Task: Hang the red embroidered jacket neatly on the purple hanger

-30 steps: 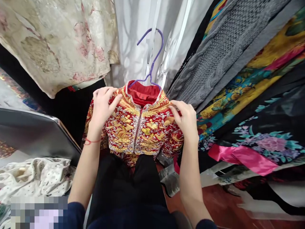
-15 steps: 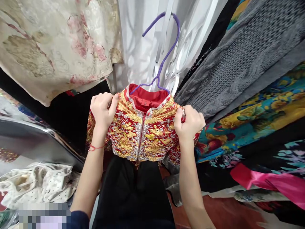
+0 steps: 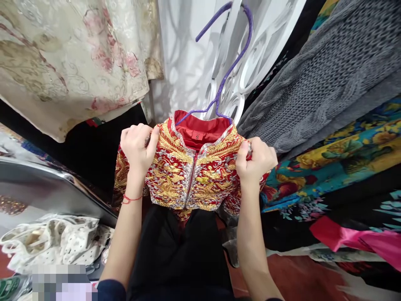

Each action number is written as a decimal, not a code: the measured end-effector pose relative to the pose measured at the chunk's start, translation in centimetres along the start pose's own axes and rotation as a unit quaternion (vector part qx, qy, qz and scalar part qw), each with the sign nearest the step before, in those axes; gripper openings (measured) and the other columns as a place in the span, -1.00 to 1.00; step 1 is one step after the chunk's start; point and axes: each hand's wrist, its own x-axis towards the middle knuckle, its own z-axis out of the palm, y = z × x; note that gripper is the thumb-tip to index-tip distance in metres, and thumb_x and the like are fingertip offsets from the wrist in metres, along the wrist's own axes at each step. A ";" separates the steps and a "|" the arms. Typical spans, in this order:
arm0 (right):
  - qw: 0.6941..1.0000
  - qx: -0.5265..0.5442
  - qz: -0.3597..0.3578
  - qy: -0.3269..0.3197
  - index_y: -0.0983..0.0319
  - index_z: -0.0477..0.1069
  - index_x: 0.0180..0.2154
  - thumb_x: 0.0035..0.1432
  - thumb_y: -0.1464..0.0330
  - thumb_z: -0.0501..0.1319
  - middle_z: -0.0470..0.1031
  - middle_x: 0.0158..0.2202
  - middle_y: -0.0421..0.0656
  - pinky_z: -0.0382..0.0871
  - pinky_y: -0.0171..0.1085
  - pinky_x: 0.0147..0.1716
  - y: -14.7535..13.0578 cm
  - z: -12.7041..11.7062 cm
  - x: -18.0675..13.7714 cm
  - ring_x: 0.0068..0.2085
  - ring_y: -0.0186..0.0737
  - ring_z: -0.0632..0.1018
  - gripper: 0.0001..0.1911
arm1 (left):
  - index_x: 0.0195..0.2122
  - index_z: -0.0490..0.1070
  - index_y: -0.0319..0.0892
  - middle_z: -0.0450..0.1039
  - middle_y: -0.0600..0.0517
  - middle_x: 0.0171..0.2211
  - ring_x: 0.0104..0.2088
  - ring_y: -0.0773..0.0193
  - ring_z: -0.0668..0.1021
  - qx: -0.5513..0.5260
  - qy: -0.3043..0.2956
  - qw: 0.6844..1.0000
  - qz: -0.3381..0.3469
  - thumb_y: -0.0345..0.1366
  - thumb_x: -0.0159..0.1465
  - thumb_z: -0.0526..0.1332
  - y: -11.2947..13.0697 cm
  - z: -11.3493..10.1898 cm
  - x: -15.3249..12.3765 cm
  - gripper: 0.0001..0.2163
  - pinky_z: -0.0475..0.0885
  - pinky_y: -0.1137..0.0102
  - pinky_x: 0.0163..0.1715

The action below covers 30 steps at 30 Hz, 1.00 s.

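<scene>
A small red jacket (image 3: 191, 175) thick with gold and silver embroidery hangs on a purple hanger (image 3: 230, 62), front closed, red lining showing at the collar. My left hand (image 3: 136, 146) grips its left shoulder. My right hand (image 3: 255, 161) is closed around its right shoulder. I hold the garment up in front of me, above my black-clad legs. The hanger's hook points up, in front of a white carved screen (image 3: 250, 54); whether it rests on anything I cannot tell.
Cream floral fabric (image 3: 72, 62) hangs at upper left. A grey knit garment (image 3: 319, 79), colourful floral cloths (image 3: 338, 159) and pink satin (image 3: 354, 238) crowd the right. A metal-edged surface (image 3: 53, 188) and white dotted cloth (image 3: 59, 240) lie at the left.
My right hand went from flat fingers on the shoulder to a closed grip. Both hands and the jacket on its hanger have risen and shifted slightly right in view.
</scene>
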 end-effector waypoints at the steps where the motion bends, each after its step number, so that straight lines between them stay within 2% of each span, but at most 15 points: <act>1: 1.000 0.000 -0.003 0.002 0.17 0.21 -0.51 0.31 0.23 -0.04 0.24 -0.62 -0.23 -0.02 -0.23 -0.43 0.0 0.0 0.0 -0.53 -0.26 0.28 -0.65 | -0.55 0.15 -0.13 0.11 0.10 -0.58 -0.48 0.27 0.24 -0.002 0.000 1.000 -0.001 -0.04 0.37 0.09 0.0 0.0 0.0 -0.61 0.15 0.26 -0.25; 7: 1.000 0.014 -0.013 0.015 0.18 0.21 -0.52 0.33 0.23 -0.05 0.23 -0.62 -0.24 -0.03 -0.22 -0.43 0.2 0.2 0.0 -0.54 -0.28 0.26 -0.63 | -0.56 0.15 -0.12 0.10 0.10 -0.59 -0.48 0.27 0.24 0.011 0.008 1.000 0.010 -0.05 0.37 0.07 0.1 -0.1 -0.2 -0.61 0.16 0.26 -0.27; 14: 0.999 0.022 0.023 -0.007 0.17 0.20 -0.52 0.34 0.18 -0.09 0.20 -0.61 -0.22 -0.02 -0.22 -0.42 0.2 0.3 -0.2 -0.53 -0.26 0.26 -0.60 | -0.53 0.19 -0.12 0.14 0.09 -0.56 -0.46 0.25 0.29 0.013 0.018 1.000 0.012 -0.09 0.38 0.08 0.0 0.2 -0.7 -0.64 0.17 0.25 -0.22; 20: 1.000 0.025 0.006 0.002 0.17 0.21 -0.51 0.36 0.20 -0.09 0.23 -0.60 -0.22 0.01 -0.22 -0.41 0.2 -0.1 -0.3 -0.52 -0.26 0.27 -0.60 | -0.52 0.19 -0.12 0.15 0.09 -0.55 -0.45 0.26 0.27 -0.002 0.023 1.000 0.020 -0.12 0.37 0.09 0.1 0.1 -0.8 -0.67 0.14 0.25 -0.21; 26: 0.996 0.009 0.054 -0.066 0.16 0.16 -0.57 0.39 0.18 -0.11 0.19 -0.61 -0.23 0.06 -0.23 -0.39 0.6 0.1 0.3 -0.50 -0.25 0.29 -0.53 | -0.58 0.08 -0.13 0.04 0.12 -0.62 -0.52 0.29 0.18 0.008 -0.022 0.999 -0.029 -0.03 0.37 0.09 0.9 -0.6 0.1 -0.57 0.10 0.27 -0.29; 28: 0.994 0.021 0.078 -0.075 0.17 0.25 -0.50 0.40 0.19 -0.13 0.29 -0.55 -0.18 0.15 -0.21 -0.33 0.1 -0.3 0.3 -0.43 -0.21 0.37 -0.55 | -0.59 0.04 -0.13 0.00 0.13 -0.64 -0.53 0.29 0.16 0.014 -0.030 0.999 -0.042 -0.02 0.37 0.08 1.3 -1.0 0.2 -0.54 0.08 0.28 -0.31; 30: 0.993 0.041 0.098 -0.049 0.20 0.36 -0.29 0.39 0.18 -0.09 0.43 -0.31 -0.05 0.24 -0.14 -0.19 -1.1 -1.3 -0.4 -0.21 -0.09 0.47 -0.64 | -0.60 0.03 -0.13 -0.01 0.13 -0.64 -0.53 0.29 0.16 0.021 -0.029 0.998 -0.043 -0.02 0.38 0.08 1.7 -1.4 0.1 -0.54 0.07 0.28 -0.32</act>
